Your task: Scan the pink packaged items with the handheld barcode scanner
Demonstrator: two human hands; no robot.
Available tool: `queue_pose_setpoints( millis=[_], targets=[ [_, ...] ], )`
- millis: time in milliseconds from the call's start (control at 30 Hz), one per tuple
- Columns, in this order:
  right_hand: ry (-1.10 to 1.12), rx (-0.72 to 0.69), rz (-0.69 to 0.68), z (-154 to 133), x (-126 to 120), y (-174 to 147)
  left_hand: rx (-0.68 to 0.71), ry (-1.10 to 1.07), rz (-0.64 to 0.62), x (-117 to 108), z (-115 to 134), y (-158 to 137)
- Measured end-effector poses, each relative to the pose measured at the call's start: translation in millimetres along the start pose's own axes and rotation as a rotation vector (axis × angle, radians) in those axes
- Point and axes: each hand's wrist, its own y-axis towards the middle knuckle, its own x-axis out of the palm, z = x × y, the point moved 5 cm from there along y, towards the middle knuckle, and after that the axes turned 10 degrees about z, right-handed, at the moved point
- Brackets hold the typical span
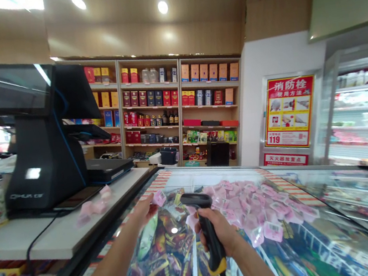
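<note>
A black and yellow handheld barcode scanner (212,237) is upright in my right hand (223,231), its fingers wrapped round the handle and its head tilted towards the left. In my left hand (143,210) a small pink packet (159,198) with a white label is pinched at the fingertips, left of the scanner head. Beneath both hands lies the glass lid (175,174) of a chest freezer. A large heap of similar pink packets (249,204) is spread on the glass, right of the scanner. Some pink also shows just behind the scanner; whether my right hand touches it I cannot tell.
To the left, a black cash register (42,163) stands on a white counter (63,236), with several pink packets (94,207) near the counter's edge. A black cable (31,248) hangs over that edge. Shelves of boxed bottles (150,98) line the back wall.
</note>
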Motion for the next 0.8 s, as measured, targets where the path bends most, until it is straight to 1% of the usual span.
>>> queue_pose_setpoints(
  millis=[100,167,267,367,467,633,733,800],
  targets=[
    [0.018,0.000,-0.019,-2.5,-4.9,-6.3,-0.050,0.059,-0.107,29.3,-6.3,-14.2],
    [0.031,-0.002,-0.008,-5.9,-10.5,-9.7,-0.057,0.082,-0.155,43.9,-7.5,-23.9],
    [0.055,-0.004,0.029,-11.9,-21.0,-13.4,-0.043,0.123,-0.198,59.4,-8.2,-37.7],
    [0.081,-0.025,0.079,-17.6,-34.8,-14.0,0.004,0.180,-0.211,71.5,-10.4,-49.9],
    [0.090,-0.071,0.138,-22.9,-52.4,-12.1,0.101,0.250,-0.205,87.1,-14.0,-59.5],
    [0.106,-0.118,0.228,-29.2,-80.8,-9.7,0.348,0.354,-0.147,126.1,-19.1,-74.5],
    [0.103,-0.132,0.257,-30.9,-91.7,-9.7,0.506,0.404,-0.120,149.7,-25.1,-88.8],
    [0.095,-0.133,0.270,-30.4,-95.4,-9.6,0.593,0.434,-0.135,162.8,-31.8,-99.7]
  ],
)
